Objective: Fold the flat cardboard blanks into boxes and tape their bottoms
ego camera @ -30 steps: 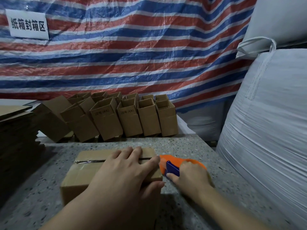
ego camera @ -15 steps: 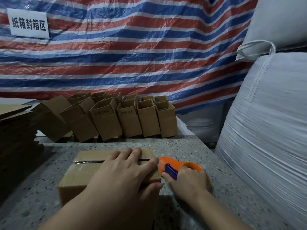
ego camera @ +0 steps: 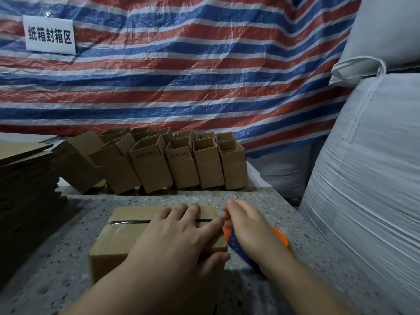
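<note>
A red, white and blue striped tarpaulin [ego camera: 181,71] hangs as the back wall, bearing a white paper sign [ego camera: 49,35] printed in Chinese characters. A speckled grey stone worktop [ego camera: 261,201] fills the foreground in dim light, with large white woven bulk sacks [ego camera: 368,178] stacked along its right side.

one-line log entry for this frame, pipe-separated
step: taping seam | left hand: pressing flat on box | right hand: gripping tape dispenser at box's right edge | finished boxes: rear of table
</note>
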A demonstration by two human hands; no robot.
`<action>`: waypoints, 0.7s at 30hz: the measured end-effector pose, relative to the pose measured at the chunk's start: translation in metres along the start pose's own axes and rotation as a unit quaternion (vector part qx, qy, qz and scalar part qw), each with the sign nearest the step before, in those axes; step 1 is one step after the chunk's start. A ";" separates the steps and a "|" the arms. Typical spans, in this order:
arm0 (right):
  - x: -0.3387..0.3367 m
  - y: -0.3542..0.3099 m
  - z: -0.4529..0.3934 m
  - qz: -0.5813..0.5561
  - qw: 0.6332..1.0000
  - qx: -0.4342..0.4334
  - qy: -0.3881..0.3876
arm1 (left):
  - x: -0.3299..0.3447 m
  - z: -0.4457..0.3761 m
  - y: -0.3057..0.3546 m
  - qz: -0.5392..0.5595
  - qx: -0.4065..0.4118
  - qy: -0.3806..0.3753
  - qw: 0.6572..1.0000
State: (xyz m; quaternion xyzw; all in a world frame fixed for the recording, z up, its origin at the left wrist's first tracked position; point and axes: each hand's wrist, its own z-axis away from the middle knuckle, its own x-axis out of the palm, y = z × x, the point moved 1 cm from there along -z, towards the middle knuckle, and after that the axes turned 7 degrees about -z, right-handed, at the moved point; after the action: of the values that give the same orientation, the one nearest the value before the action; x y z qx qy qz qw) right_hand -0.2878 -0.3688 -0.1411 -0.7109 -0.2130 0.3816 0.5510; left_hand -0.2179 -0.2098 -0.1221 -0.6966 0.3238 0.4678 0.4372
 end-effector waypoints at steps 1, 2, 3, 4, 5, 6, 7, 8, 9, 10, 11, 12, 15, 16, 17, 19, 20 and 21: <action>0.003 0.002 0.000 -0.033 0.998 0.047 -0.018 | -0.002 0.001 0.000 -0.004 -0.002 -0.002 1.000; 0.005 0.005 0.000 -0.070 0.993 0.087 -0.032 | -0.005 0.002 0.000 -0.016 -0.003 -0.003 1.000; 0.006 0.009 0.001 -0.105 0.987 0.113 -0.045 | -0.008 0.003 0.000 -0.032 -0.010 -0.004 0.999; 0.007 0.012 0.002 -0.134 0.981 0.127 -0.057 | -0.011 0.005 -0.001 -0.025 -0.028 -0.004 0.999; 0.008 0.015 0.003 -0.160 0.976 0.133 -0.064 | -0.014 0.006 -0.002 -0.027 -0.035 0.003 0.999; 0.009 0.017 0.004 -0.181 0.972 0.133 -0.068 | -0.014 0.005 -0.001 -0.028 -0.028 0.001 0.999; 0.011 0.017 0.005 -0.197 0.970 0.129 -0.066 | -0.013 0.004 -0.001 -0.028 -0.022 -0.014 0.999; 0.013 0.017 0.006 -0.205 0.969 0.124 -0.061 | -0.011 0.004 -0.002 -0.032 -0.016 -0.028 0.999; 0.016 0.018 0.007 -0.205 0.970 0.118 -0.052 | -0.010 0.005 -0.002 -0.045 -0.015 -0.020 0.999; 0.018 0.019 0.008 -0.203 0.972 0.111 -0.043 | -0.010 0.006 -0.002 -0.047 -0.023 -0.029 0.998; 0.020 0.019 0.009 -0.206 0.973 0.101 -0.035 | -0.010 0.006 -0.003 -0.052 -0.034 -0.029 0.998; 0.022 0.019 0.010 -0.213 0.972 0.091 -0.028 | -0.012 0.006 -0.003 -0.043 -0.036 -0.028 0.998; 0.025 0.017 0.012 -0.236 0.969 0.069 -0.004 | -0.012 0.004 0.000 -0.032 -0.031 -0.028 0.999; 0.026 0.017 0.013 -0.243 0.968 0.066 0.003 | -0.011 0.003 0.000 -0.023 -0.028 -0.041 0.999; 0.028 0.018 0.014 -0.250 0.966 0.066 0.010 | -0.010 0.002 0.000 -0.025 -0.022 -0.043 0.999; 0.033 0.021 0.015 -0.268 0.961 0.067 0.023 | -0.009 0.002 -0.001 -0.031 -0.014 -0.016 0.999; 0.036 0.022 0.016 -0.279 0.957 0.069 0.030 | -0.012 0.004 -0.001 -0.031 -0.020 -0.034 0.999; 0.038 0.024 0.017 -0.292 0.953 0.073 0.036 | -0.011 0.004 -0.001 -0.035 -0.022 -0.040 0.998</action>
State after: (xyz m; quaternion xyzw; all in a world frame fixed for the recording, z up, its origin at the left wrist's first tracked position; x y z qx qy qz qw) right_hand -0.2804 -0.3382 -0.1774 -0.5892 -0.3629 0.1930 0.6956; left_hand -0.2226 -0.2049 -0.1122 -0.6979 0.2710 0.4861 0.4507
